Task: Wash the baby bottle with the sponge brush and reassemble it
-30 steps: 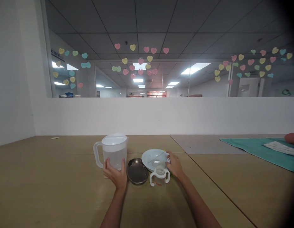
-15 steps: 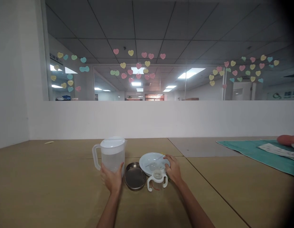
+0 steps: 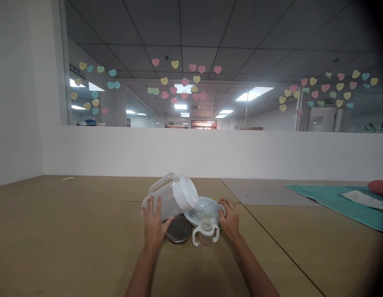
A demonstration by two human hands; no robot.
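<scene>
Jug (image 3: 171,202) is held tilted above the tray (image 3: 179,236), lid end toward the bowl (image 3: 193,215); the left hand (image 3: 154,227) is clamped on its body, fingers spread. Nearest on the bench (image 3: 86,239) stands a two-handled bottle (image 3: 206,232), upright and uncapped, touched by neither hand. Just beyond it, the right hand (image 3: 230,218) is at the bowl's right edge; whether it grips the rim or the thin stick (image 3: 212,202) cannot be told. The hands are apart.

Tipping looks under way but unfinished: the jug is not yet righted, and no stream can be made out. Its base is partly behind the fingers, and it covers the tray's far side. The bowl's clear contents are indistinct. Farther right, a red thing (image 3: 378,187) by the cloth (image 3: 321,197) is cut off.
</scene>
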